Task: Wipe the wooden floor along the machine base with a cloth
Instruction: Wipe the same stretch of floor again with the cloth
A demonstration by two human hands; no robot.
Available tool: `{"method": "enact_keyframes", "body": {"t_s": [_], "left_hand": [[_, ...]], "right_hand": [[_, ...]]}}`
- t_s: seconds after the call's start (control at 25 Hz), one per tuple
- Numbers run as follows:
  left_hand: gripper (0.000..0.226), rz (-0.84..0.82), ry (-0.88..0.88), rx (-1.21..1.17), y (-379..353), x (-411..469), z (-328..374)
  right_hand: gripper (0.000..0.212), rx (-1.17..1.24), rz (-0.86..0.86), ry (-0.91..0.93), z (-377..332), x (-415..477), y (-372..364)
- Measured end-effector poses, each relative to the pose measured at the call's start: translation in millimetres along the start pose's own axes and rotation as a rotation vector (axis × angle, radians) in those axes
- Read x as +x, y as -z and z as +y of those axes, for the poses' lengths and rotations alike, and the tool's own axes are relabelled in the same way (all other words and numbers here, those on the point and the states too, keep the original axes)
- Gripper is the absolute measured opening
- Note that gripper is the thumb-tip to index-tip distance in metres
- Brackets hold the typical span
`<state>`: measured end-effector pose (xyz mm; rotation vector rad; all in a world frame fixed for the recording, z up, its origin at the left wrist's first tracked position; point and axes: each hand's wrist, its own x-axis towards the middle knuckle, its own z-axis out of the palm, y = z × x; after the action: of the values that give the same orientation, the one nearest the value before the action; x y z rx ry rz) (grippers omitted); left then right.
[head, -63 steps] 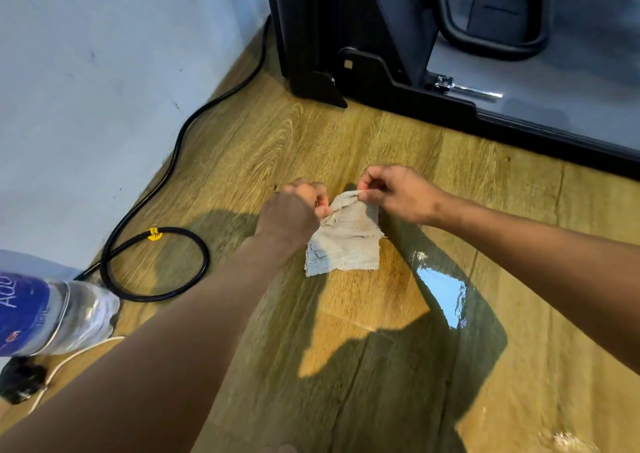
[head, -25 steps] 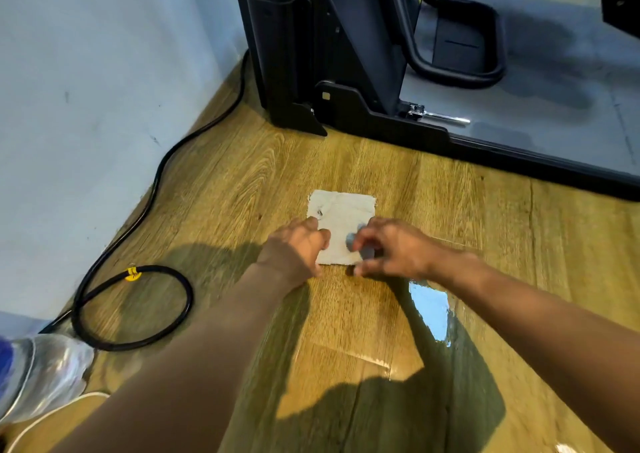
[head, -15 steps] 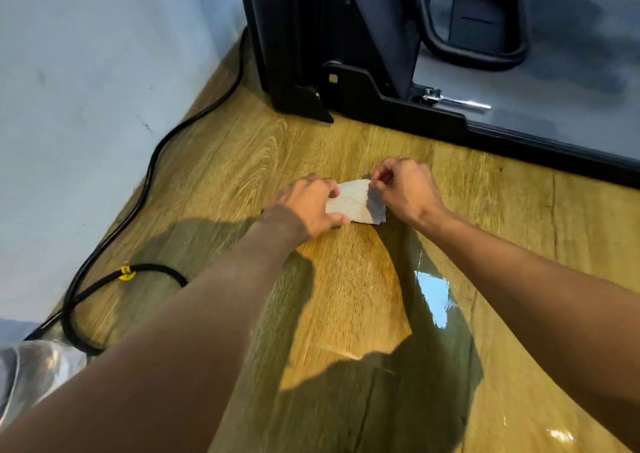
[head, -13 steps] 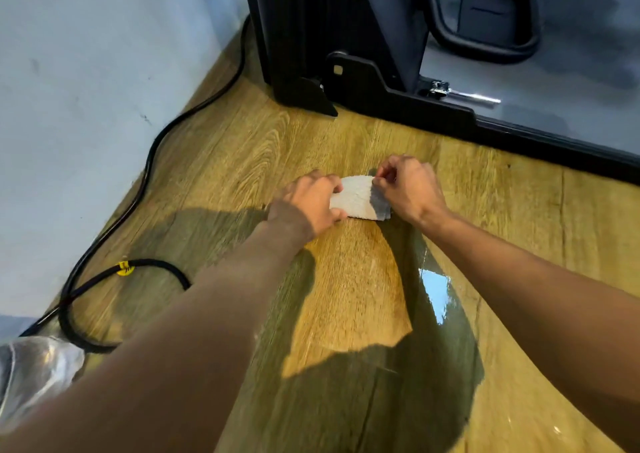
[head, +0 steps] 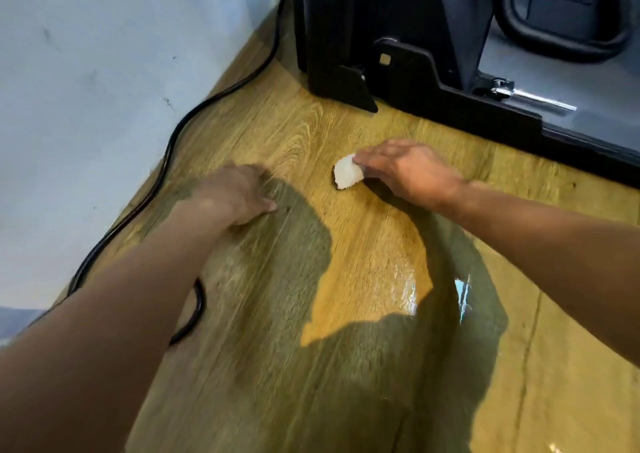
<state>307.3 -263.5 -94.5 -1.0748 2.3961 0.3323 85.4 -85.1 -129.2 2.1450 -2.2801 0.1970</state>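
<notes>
- Glossy wood-grain floor (head: 346, 133), with the black machine base (head: 433, 81) behind.
- Left hand (head: 235, 192) has let go and now lies flat on the boards.
- Right hand (head: 408, 172) alone pinches the small, folded, pale cloth (head: 347, 176).

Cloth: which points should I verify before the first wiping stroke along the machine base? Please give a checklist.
1. Cloth folded small: ok.
2. Right hand pinches the cloth: ok.
3. Cloth pressed flat on the wooden floor: cannot tell, shadow under its edge.
4. Left hand off the cloth, resting on the floor: ok.
5. Cloth at the machine base: not ok, bare floor lies between.
6. Cable out of the path: ok, it runs beside the wall.
</notes>
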Motion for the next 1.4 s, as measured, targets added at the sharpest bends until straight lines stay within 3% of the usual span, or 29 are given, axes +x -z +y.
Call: {"method": "enact_keyframes", "body": {"t_s": [0.12, 0.2, 0.32, 0.44, 0.6, 0.64, 0.76, 0.84, 1.0, 1.12, 1.2, 1.4], "left_hand": [[0.082, -0.070, -0.018, 0.070, -6.6, -1.9, -7.2], [0.082, -0.075, 0.000, 0.055, -8.3, -5.5, -5.2], [0.082, -0.101, -0.006, 0.081, -5.6, -5.8, -0.3], [0.081, -0.144, -0.028, 0.129, -3.6, -3.2, -0.9], [0.081, -0.174, -0.050, 0.155, 0.5, -2.4, -1.4], [0.081, -0.169, -0.053, 0.151, 0.6, -3.5, -2.2], [0.082, -0.110, -0.066, 0.141, -0.9, -8.5, -1.8], [0.083, -0.075, -0.071, 0.111, -0.5, -11.3, -6.6], [0.079, -0.055, -0.115, -0.007, -0.6, -24.8, -22.1], [0.071, 0.040, -0.165, -0.008, -10.8, -40.8, -29.3], [0.068, 0.069, -0.183, -0.001, -16.3, -47.9, -32.8], [0.062, 0.037, -0.165, -0.047, -20.0, -57.1, -36.6]], "right_hand": [[0.018, 0.026, 0.052, -0.292, 9.1, 56.6, -3.4], [0.024, 0.068, 0.114, -0.452, -13.4, 75.0, -17.9], [0.031, 0.209, 0.220, -0.311, -61.0, 54.0, -35.5], [0.034, 0.115, 0.096, -0.139, -31.1, 55.6, -27.8], [0.030, 0.107, 0.162, -0.513, -2.0, 89.9, -18.4], [0.031, 0.068, 0.163, -0.471, -19.1, 87.5, -21.3], [0.039, 0.209, 0.095, -0.099, -81.5, 44.6, -32.7], [0.034, 0.165, 0.062, 0.019, -78.7, 40.8, -30.9], [0.027, 0.134, 0.119, -0.312, -73.1, 57.7, -22.4], [0.023, 0.257, 0.071, -0.082, -129.9, 25.5, -23.7], [0.026, 0.263, 0.007, 0.060, -129.0, 11.5, -16.4], [0.028, 0.371, 0.106, -0.389, -79.5, 26.3, -5.9]]}}
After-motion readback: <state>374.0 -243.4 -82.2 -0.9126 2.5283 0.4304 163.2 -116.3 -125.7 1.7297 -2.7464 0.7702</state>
